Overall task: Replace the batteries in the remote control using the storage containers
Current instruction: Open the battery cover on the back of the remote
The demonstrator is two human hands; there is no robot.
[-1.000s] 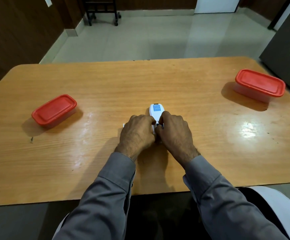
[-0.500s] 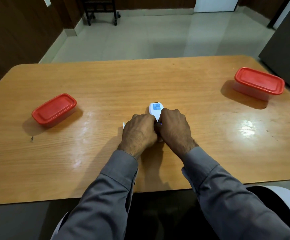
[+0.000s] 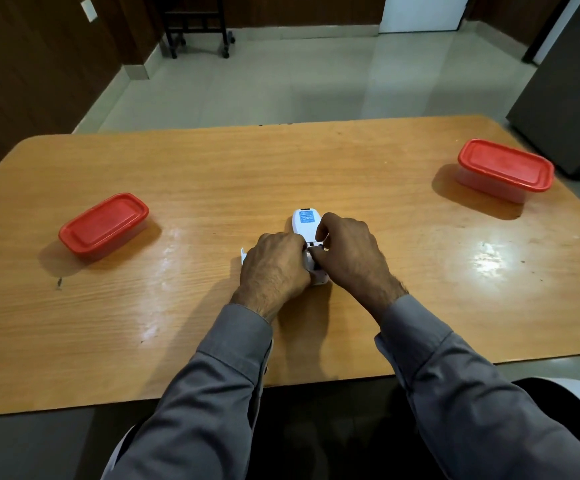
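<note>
A white remote control (image 3: 305, 223) lies face down in the middle of the wooden table (image 3: 212, 174), a blue label on its far end. My left hand (image 3: 274, 268) and my right hand (image 3: 347, 254) both grip its near half, fingertips meeting over the battery compartment, which they mostly hide. A small white piece (image 3: 243, 254), maybe the battery cover, pokes out left of my left hand. Two clear storage containers with red lids stand closed: one at the left (image 3: 103, 226), one at the far right (image 3: 505, 169).
The table's near edge runs just in front of my grey sleeves. A grey cabinet (image 3: 572, 98) stands past the table's right corner. A black wheeled cart (image 3: 195, 32) sits by the far wall on the tiled floor.
Both hands stay on the remote. My right fingers have shifted slightly over the compartment; the containers have not moved.
</note>
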